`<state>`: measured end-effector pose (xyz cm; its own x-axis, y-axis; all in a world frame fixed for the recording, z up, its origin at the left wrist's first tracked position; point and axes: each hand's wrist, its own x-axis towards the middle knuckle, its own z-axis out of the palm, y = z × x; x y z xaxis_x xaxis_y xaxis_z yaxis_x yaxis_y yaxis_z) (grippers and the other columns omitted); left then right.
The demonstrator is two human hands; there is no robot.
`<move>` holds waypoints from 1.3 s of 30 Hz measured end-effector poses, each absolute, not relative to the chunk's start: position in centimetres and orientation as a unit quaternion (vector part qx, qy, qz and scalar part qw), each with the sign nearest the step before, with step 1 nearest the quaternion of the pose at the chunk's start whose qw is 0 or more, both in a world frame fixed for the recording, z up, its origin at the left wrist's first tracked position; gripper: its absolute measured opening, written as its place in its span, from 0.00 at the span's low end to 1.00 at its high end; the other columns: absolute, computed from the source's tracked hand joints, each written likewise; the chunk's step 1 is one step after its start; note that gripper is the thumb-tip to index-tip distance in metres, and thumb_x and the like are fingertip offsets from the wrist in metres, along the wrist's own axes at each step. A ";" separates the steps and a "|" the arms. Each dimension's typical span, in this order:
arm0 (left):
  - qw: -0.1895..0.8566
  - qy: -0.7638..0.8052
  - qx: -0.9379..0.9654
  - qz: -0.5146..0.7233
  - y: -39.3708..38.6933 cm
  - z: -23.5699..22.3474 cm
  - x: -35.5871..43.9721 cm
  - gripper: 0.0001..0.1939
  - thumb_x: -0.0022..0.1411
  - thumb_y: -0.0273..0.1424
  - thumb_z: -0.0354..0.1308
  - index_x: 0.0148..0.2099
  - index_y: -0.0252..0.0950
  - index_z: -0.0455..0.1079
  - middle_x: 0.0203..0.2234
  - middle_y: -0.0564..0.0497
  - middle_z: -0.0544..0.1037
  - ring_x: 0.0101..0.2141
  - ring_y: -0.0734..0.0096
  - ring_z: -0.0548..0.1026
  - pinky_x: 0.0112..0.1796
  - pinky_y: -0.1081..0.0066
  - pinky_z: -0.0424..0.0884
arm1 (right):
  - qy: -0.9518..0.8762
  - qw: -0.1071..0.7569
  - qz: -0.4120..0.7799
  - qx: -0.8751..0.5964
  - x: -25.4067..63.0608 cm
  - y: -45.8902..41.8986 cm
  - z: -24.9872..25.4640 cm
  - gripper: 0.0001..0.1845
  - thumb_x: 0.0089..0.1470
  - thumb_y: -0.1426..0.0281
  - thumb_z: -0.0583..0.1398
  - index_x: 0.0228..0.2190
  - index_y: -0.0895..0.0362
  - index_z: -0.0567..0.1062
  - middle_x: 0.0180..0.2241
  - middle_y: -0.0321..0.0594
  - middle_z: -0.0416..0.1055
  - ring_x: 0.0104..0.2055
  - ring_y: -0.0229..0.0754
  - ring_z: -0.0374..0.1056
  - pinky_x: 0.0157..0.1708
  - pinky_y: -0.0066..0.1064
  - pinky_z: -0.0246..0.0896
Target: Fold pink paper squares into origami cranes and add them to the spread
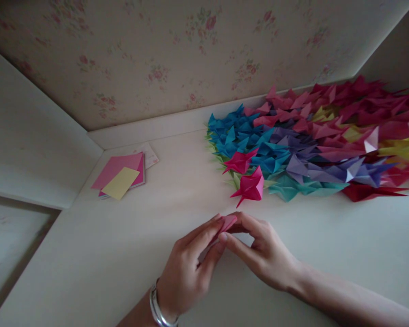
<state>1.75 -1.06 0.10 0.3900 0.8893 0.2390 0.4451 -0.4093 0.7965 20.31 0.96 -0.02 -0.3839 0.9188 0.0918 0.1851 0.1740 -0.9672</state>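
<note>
A small folded piece of pink origami paper (227, 222) is pinched between both hands, just above the white tabletop. My left hand (194, 261), with a silver bangle at the wrist, grips its left side between thumb and fingers; the fingers cover much of the paper. On the other side, my right hand (262, 252) has its thumb and forefinger closed at the paper's right edge. Right beyond the fingertips sits a bright pink folded paper crane (250, 186), with another pink crane (240, 161) behind it.
Many folded cranes in blue (231, 136), purple (286, 141), teal (303, 187), yellow and red cover the right rear of the table (163, 177). At the left rear lie pink paper sheets (117, 168) with a yellow sheet (121, 183) on top. A floral wall (150, 59) rises behind.
</note>
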 end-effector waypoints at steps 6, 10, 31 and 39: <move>0.403 0.462 0.712 0.342 -0.9 0.4 1.0 0.21 0.68 0.27 0.55 0.61 0.46 0.69 0.59 0.51 0.72 0.57 0.62 0.72 0.57 0.63 0.69 | -0.641 0.406 0.532 -0.376 20.0 1.1 -0.6 0.02 0.61 0.72 0.60 0.37 0.57 0.72 0.37 0.39 0.75 0.41 0.40 0.75 0.44 0.31 0.72; 0.463 0.474 0.659 0.356 -0.8 0.9 1.0 0.19 0.68 0.29 0.56 0.60 0.47 0.70 0.58 0.52 0.73 0.57 0.61 0.71 0.56 0.63 0.71 | -0.648 0.410 0.524 -0.370 19.8 1.0 -0.7 0.06 0.61 0.72 0.60 0.42 0.56 0.73 0.39 0.40 0.75 0.43 0.41 0.75 0.45 0.31 0.73; 0.497 0.449 0.631 0.392 -0.9 1.1 1.1 0.21 0.67 0.28 0.56 0.61 0.47 0.66 0.54 0.47 0.71 0.51 0.59 0.74 0.46 0.65 0.79 | -0.655 0.381 0.541 -0.364 19.9 1.2 -0.4 0.07 0.63 0.70 0.59 0.42 0.57 0.73 0.40 0.42 0.73 0.44 0.42 0.73 0.47 0.33 0.72; 0.482 0.464 0.641 0.375 -0.9 1.2 1.1 0.19 0.69 0.28 0.53 0.60 0.43 0.67 0.56 0.44 0.71 0.54 0.56 0.72 0.48 0.63 0.77 | -0.671 0.378 0.510 -0.384 20.1 1.4 0.1 0.09 0.64 0.71 0.56 0.42 0.55 0.75 0.39 0.40 0.76 0.40 0.40 0.74 0.40 0.29 0.71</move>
